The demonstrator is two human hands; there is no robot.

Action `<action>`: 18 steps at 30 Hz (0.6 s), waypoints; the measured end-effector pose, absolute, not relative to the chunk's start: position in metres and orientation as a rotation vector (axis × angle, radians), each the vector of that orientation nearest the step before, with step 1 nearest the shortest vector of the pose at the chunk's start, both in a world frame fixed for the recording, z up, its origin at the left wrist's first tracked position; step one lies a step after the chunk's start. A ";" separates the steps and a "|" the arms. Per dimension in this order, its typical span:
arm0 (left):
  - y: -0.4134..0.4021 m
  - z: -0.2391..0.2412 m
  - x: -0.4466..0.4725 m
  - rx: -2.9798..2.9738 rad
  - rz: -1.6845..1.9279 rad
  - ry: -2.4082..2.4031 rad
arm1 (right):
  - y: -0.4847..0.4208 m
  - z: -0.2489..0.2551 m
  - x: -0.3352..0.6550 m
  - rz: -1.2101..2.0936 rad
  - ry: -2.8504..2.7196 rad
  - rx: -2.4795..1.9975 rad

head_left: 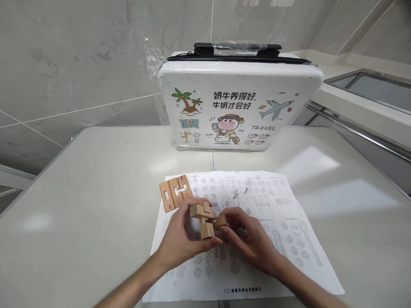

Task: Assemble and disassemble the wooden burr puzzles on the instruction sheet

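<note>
Both my hands hold a small assembly of interlocked wooden puzzle pieces just above a printed instruction sheet. My left hand wraps its fingers round the left side and underside of the assembly. My right hand pinches a short wooden piece that sticks out to the right. Three notched wooden bars lie side by side on the sheet's upper left corner, just beyond my left fingers.
A white children's suitcase with cartoon prints, wrapped in clear film, stands at the back of the pale table. Grey tiled wall lies behind. A metal rail and ledge run along the right.
</note>
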State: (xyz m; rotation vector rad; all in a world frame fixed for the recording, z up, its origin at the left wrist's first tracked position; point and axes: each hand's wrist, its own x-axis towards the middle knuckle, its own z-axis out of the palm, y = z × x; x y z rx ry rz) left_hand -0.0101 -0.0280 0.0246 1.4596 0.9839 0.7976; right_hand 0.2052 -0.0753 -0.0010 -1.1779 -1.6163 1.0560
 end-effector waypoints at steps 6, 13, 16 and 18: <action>-0.022 0.026 -0.015 1.428 0.874 1.038 | -0.072 -0.003 0.208 0.882 -1.771 -1.206; -0.022 0.027 -0.015 1.476 0.889 1.091 | -0.068 -0.008 0.209 0.404 -1.885 -1.323; -0.023 0.026 -0.015 1.525 0.888 1.101 | -0.067 -0.011 0.208 0.282 -1.867 -1.341; -0.024 0.024 -0.015 1.549 0.884 1.093 | -0.066 -0.013 0.208 0.230 -1.877 -1.351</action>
